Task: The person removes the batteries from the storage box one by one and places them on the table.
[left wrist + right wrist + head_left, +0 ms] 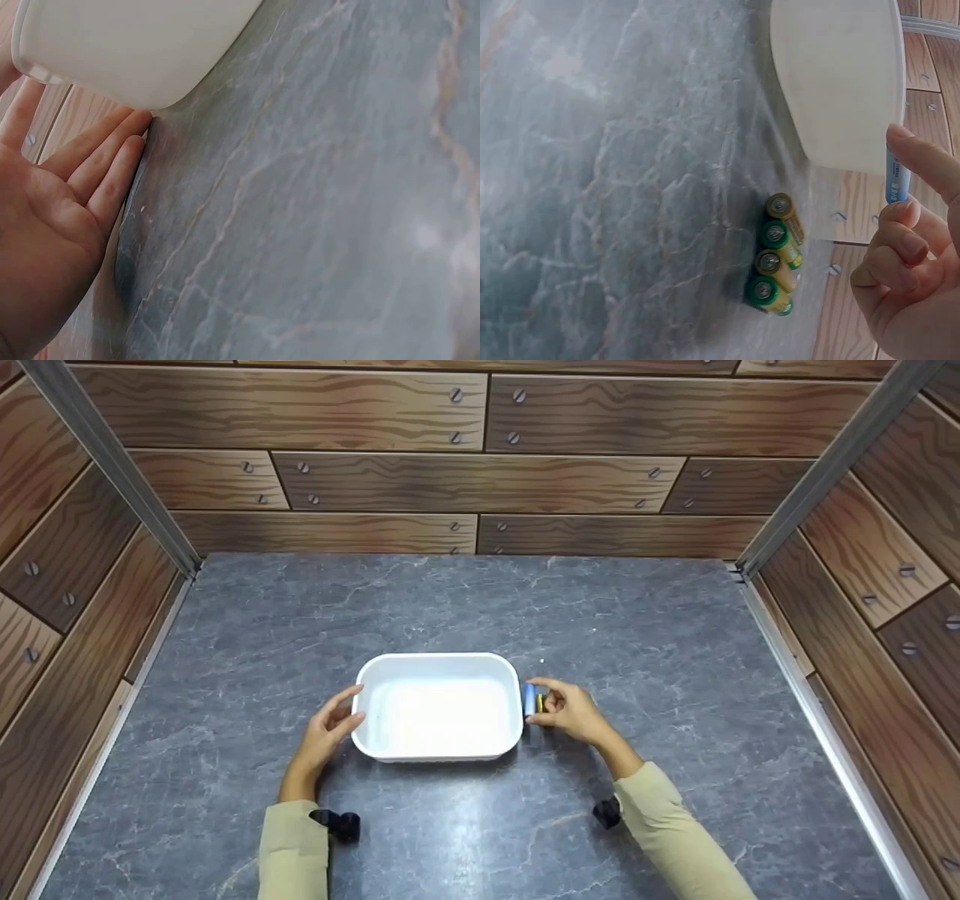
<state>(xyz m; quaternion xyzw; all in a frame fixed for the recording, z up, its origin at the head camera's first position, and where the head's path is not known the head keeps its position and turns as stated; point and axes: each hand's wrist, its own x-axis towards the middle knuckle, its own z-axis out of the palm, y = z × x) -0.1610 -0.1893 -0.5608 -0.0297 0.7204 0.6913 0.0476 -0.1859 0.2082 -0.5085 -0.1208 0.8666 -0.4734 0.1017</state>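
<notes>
A white rectangular tub [435, 756] stands on the grey marbled tabletop. At its left end my left hand [321, 739] touches the rim with thumb and finger spread apart; in the left wrist view the other fingers of this hand [56, 202] lie straight beside the tub wall [135, 52]. Just off the tub's right end, my right hand [574, 712] pinches a blue battery [530, 700] by its two ends. The right wrist view shows this blue battery [897, 178] raised near the tub's rim. Several green and gold batteries [774, 234] stand in a row below the right hand.
Wood-plank-patterned panels [480, 484] enclose the back and both sides. Metal rails [817, 697] run along the side edges of the tabletop [300, 607]. A black wrist device [341, 825] sits by the left sleeve, another [606, 813] by the right.
</notes>
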